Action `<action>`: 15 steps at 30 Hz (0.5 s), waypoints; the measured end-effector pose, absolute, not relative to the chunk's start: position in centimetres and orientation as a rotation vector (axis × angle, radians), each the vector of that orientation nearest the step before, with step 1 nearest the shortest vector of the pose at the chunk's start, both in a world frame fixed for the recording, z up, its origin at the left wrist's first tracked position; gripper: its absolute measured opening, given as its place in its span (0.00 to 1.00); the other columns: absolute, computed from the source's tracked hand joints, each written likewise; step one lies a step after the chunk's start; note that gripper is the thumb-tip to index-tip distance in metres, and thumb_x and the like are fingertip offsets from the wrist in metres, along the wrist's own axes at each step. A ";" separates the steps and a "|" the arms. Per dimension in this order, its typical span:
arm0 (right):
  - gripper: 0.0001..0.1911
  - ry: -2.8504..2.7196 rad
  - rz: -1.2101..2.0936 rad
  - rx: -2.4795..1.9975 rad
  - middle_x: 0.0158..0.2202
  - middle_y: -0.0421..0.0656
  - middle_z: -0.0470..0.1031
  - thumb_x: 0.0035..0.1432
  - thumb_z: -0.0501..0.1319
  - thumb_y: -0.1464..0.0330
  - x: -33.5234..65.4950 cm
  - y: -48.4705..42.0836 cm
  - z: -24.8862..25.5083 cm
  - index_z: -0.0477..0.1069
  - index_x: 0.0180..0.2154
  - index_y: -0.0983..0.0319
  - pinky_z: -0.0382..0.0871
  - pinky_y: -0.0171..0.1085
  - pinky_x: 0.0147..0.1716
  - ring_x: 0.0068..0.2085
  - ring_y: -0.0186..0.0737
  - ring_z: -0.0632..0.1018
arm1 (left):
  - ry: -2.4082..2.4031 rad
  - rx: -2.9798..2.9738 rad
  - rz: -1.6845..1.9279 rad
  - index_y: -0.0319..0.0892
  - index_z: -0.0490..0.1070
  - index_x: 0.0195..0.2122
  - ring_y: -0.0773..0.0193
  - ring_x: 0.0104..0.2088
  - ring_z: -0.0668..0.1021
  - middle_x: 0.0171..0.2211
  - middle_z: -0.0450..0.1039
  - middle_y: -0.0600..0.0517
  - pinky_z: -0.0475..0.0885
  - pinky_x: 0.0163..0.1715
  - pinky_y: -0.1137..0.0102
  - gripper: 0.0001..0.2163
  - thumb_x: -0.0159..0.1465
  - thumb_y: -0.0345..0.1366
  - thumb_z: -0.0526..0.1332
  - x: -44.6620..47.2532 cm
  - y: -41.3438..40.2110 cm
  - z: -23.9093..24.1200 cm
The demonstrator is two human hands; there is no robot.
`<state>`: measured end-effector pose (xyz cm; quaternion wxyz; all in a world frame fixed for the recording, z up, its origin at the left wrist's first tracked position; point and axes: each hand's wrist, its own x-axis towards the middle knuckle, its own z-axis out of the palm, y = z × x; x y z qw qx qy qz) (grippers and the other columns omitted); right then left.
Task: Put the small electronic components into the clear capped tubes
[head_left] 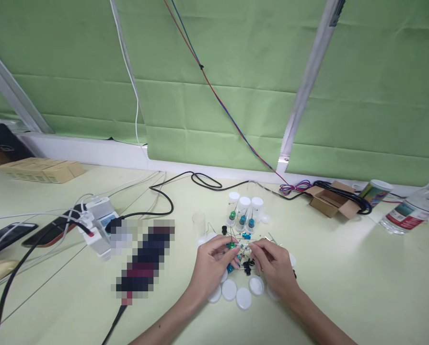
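My left hand [211, 264] pinches a small green capacitor [231, 245] by its wire leads. My right hand [274, 269] is closed in a pinch on the other end of the thin leads, just right of the green part. Both hands hover over a heap of small blue, green and black components [246, 263] on the table. Behind the heap stand three clear vials [242, 214] with white caps, each holding blue or green parts. Several loose white caps [243, 297] lie in front of my hands.
An empty clear vial [199, 223] stands left of the heap. Black cables [185, 184] and white power adapters [98, 221] lie to the left, with phones [9, 234] beyond. An open cardboard box [332, 200], a tin [376, 191] and a water bottle [413, 211] sit at the right.
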<state>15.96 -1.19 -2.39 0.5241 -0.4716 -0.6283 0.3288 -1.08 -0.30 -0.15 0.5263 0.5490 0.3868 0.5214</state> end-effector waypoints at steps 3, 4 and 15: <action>0.17 -1.464 0.856 -1.149 0.16 0.37 0.65 0.62 0.59 0.60 15.9 -1.2 -2.8 0.69 0.24 0.60 0.60 0.33 0.19 0.16 0.31 0.64 | 0.945 1.333 1.248 0.38 0.77 0.30 0.66 0.22 0.78 0.29 0.73 0.51 0.76 0.24 0.71 0.10 0.56 0.40 0.69 -1.1 -0.3 0.0; 0.17 -1.451 0.879 -1.151 0.16 0.37 0.64 0.62 0.59 0.59 15.9 -1.2 -2.9 0.68 0.24 0.60 0.59 0.33 0.18 0.16 0.31 0.64 | 0.947 1.339 1.249 0.38 0.77 0.30 0.66 0.21 0.77 0.29 0.73 0.51 0.76 0.24 0.71 0.10 0.56 0.40 0.69 -1.1 -0.4 0.0; 0.20 -1.348 1.085 -1.114 0.15 0.35 0.62 0.60 0.61 0.54 15.7 -1.1 -2.9 0.65 0.23 0.60 0.53 0.31 0.14 0.14 0.29 0.60 | 0.955 1.377 1.256 0.38 0.77 0.31 0.65 0.23 0.78 0.32 0.73 0.49 0.77 0.25 0.70 0.11 0.56 0.41 0.68 -1.2 -0.3 -0.5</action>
